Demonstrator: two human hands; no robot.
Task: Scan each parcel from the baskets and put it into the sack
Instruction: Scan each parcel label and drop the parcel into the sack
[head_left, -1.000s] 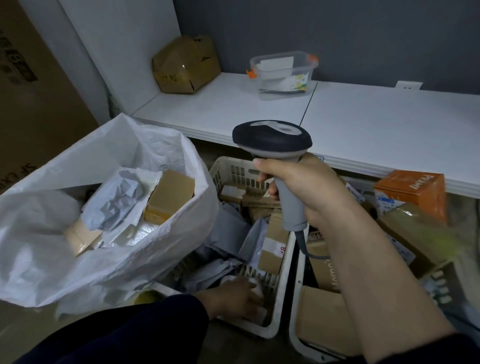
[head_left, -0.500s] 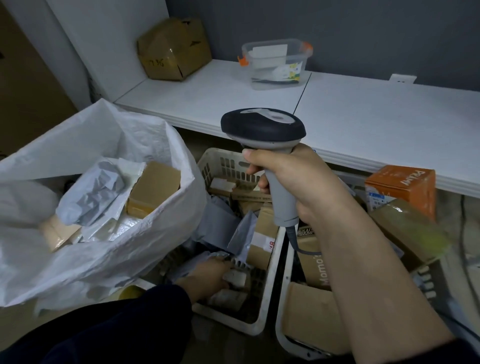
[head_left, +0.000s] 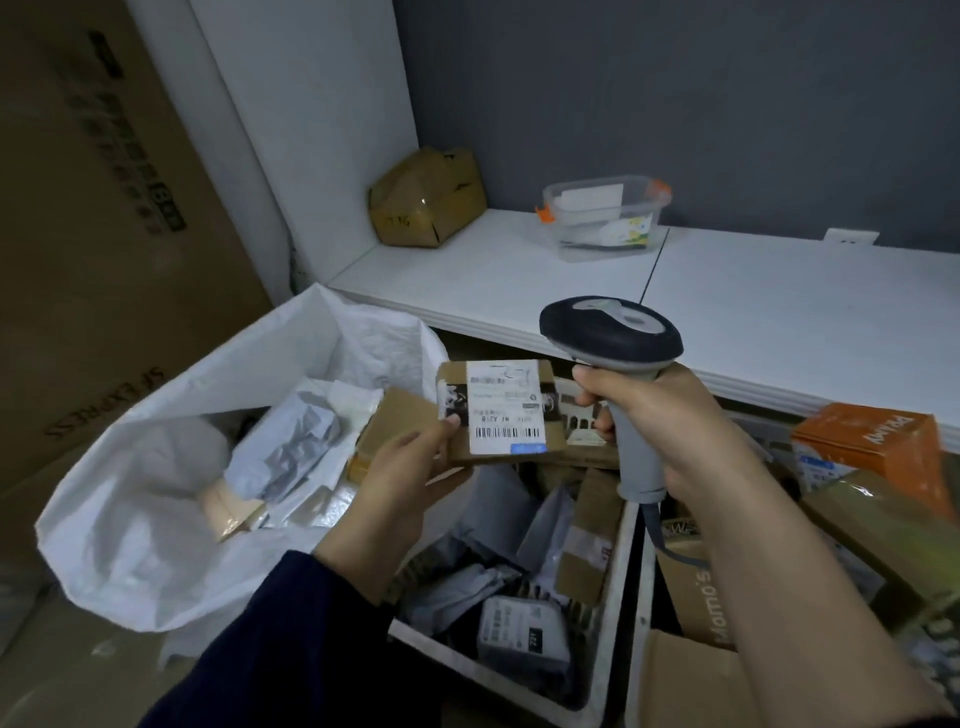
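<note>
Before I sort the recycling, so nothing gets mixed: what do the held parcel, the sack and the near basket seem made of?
Parcel in the left hand: matte brown cardboard, folded edges, white paper label. Sack: probably woven plastic, white, stiffly crinkled; weave too fine to see. Basket: likely rigid white plastic, moulded slotted walls, smooth rim.

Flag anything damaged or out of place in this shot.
The brown carton in the back corner of the white shelf looks crushed: its top is caved in and it sits lopsided. Nothing else stands out.
</note>
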